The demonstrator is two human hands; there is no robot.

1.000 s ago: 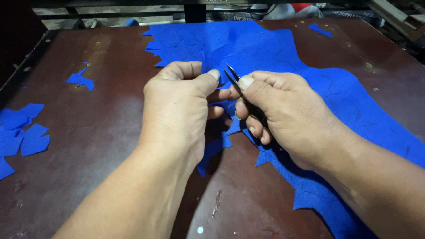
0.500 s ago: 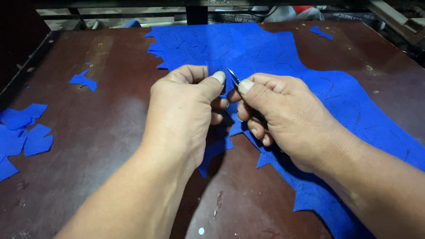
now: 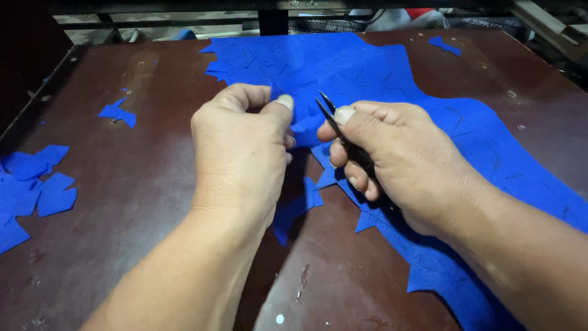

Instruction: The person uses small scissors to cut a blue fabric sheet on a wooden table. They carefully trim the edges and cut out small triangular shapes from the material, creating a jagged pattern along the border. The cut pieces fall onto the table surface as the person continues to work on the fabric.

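Note:
My left hand (image 3: 242,147) pinches the near edge of a large blue fabric sheet (image 3: 367,79) that lies across the dark brown table (image 3: 141,202). A loose flap of the same blue fabric (image 3: 297,208) hangs below that hand. My right hand (image 3: 398,159) grips small black snips (image 3: 327,110), whose blades point up and left, slightly apart, just right of my left thumb. The handle of the snips is hidden inside my right fist.
A pile of cut blue fabric pieces (image 3: 33,187) lies at the table's left edge. One small blue scrap (image 3: 116,112) sits further back on the left and another (image 3: 444,44) at the back right. A dark frame and clutter run behind the table.
Both hands have shifted slightly away from me along the fabric edge. The snips' blades now stand a little further from my left thumb.

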